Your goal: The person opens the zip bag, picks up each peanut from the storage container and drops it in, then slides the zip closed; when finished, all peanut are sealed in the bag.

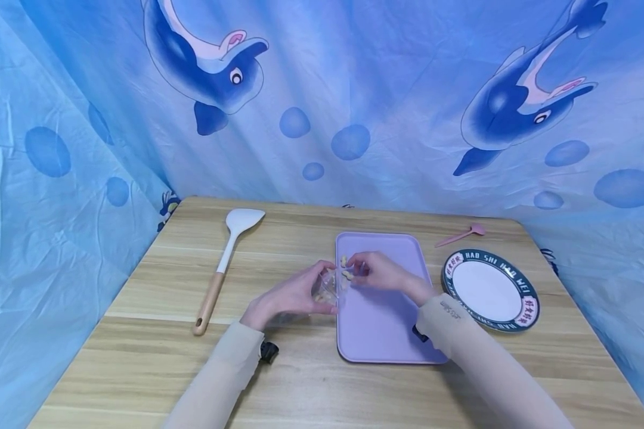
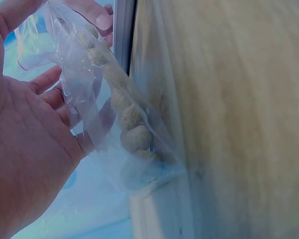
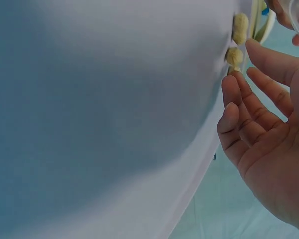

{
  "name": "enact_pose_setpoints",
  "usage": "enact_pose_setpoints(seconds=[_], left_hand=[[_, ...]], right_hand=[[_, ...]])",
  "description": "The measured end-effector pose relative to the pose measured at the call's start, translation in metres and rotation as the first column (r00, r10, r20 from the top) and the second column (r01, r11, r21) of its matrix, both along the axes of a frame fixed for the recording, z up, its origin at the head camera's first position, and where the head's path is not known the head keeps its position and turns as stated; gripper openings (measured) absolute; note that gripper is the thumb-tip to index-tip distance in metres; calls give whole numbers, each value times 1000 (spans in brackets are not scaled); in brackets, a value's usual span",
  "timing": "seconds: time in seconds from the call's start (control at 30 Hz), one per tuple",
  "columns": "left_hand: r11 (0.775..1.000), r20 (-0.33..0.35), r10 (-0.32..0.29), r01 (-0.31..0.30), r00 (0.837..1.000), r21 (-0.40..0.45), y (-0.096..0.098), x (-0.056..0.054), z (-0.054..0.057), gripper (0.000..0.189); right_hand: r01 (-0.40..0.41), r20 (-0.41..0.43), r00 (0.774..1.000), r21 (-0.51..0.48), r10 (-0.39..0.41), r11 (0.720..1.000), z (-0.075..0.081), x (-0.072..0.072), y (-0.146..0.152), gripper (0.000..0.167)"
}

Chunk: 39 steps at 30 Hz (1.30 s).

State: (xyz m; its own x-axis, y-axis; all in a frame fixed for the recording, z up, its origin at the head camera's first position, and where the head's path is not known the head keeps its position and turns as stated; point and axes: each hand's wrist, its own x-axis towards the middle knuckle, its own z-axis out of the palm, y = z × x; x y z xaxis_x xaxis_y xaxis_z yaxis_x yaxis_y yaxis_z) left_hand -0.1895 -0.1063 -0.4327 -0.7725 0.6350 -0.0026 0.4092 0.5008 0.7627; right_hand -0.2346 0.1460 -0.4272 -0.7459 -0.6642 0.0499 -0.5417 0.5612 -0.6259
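Note:
My left hand grips a clear plastic bag at the left edge of the lilac tray. Shelled-looking pieces would be hard to tell apart from afar, but in the left wrist view the bag holds several tan, knobbly peanuts in their shells. Over the tray's upper left part is my right hand, fingers bent loosely, thumb apart from them. Close to its fingertips, a few yellowish peanuts lie along the tray's edge in the right wrist view. Nothing shows between the right thumb and fingers.
To the left lies a white spatula with a wooden handle. A white plate with a dark green lettered rim stands right of the tray, partly behind my right sleeve. Behind it lies a small pink spoon. A blue dolphin-print curtain hangs beyond the table.

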Motion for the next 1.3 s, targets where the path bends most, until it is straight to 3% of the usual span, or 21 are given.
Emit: enact_pose_setpoints(seconds=[0.27,0.9,1.07,1.3], left_hand=[[1000,-15,1,-1,1000,-17,0,-1,-2,95],[1000,-15,1,-1,1000,-21,1,1,-1,93],[1000,9,-4,4,1000,-4,1,1,0,94],[1000,21,-8,8,1000,13,1,0,0,93]], right_hand=[[-12,-34,999,54,14,998,-7,-1,-5,36],[26,-68,997,66,-21,997,-7,1,-5,30],[43,-77,996,20,-42,999,1,5,1,31],[31,-66,997,-27,-33,999,25,15,8,30]])
